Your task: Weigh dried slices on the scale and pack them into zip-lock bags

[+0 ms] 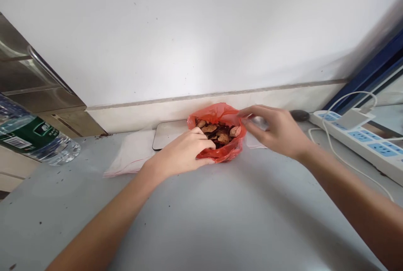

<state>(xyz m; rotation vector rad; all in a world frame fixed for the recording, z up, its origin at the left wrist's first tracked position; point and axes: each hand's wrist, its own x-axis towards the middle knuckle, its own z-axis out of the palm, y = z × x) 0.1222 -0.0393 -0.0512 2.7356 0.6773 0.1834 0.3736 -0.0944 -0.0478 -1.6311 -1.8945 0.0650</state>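
A red plastic bag (pixel 228 153) stands with its mouth spread wide on the grey tabletop. Brown, dried-looking flat pieces (pixel 223 137) fill it; their exact kind is unclear. My left hand (pixel 189 147) curls over the bag's left rim, its fingertips at the opening, closed on the plastic. On the other side, my right hand (pixel 273 130) pinches the right rim between thumb and fingers. Behind my left hand lies a flat, pale scale-like device (pixel 168 132) with a dark edge, partly covered by the bag and hand.
Clear zip bags (pixel 132 153) lie left of the device. A large water bottle (pixel 37 136) with a green label is at far left. At right are a white power strip (pixel 355 136), a white cable (pixel 346 164) and a dark rounded object (pixel 299 115). A white wall (pixel 189 32) rises behind.
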